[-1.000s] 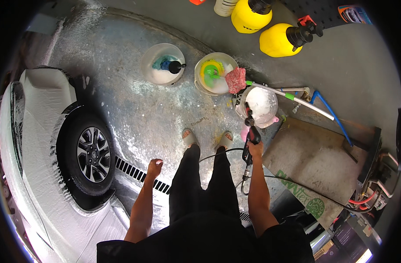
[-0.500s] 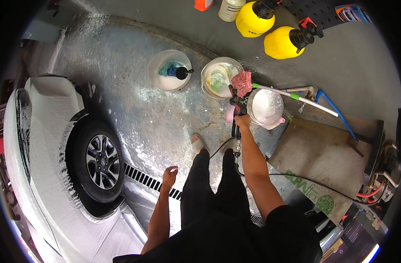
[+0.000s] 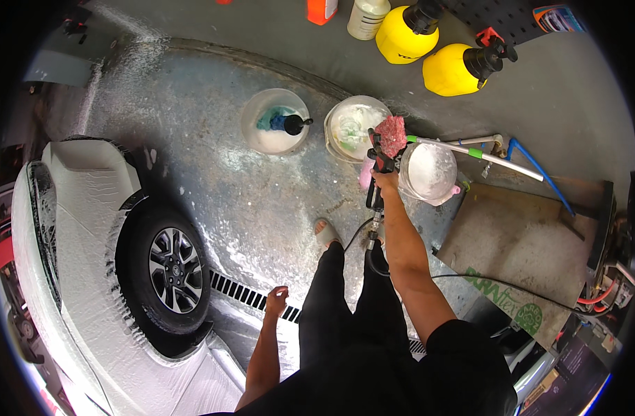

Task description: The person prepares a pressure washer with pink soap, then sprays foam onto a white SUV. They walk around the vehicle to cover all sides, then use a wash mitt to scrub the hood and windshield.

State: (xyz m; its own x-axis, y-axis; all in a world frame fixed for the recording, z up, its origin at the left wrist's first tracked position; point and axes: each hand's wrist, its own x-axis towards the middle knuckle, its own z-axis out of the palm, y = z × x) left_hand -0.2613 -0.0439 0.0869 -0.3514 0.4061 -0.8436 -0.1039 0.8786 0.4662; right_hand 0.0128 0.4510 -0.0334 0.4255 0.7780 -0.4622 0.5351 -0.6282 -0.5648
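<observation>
While the left hand (image 3: 277, 299) hangs half open, seemingly empty, the black hose (image 3: 470, 276) near the legs (image 3: 390, 305) may cause stumbling; forward, the right hand (image 3: 385, 180) grips the spray gun (image 3: 381, 163), which, if triggered, might splash the foamy bucket (image 3: 329, 142).

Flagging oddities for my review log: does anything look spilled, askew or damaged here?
White residue streaks the floor beside the wheel, looking like splashed foam, though its source isn't clear. The spray gun in the right hand shows no obvious damage.
</observation>
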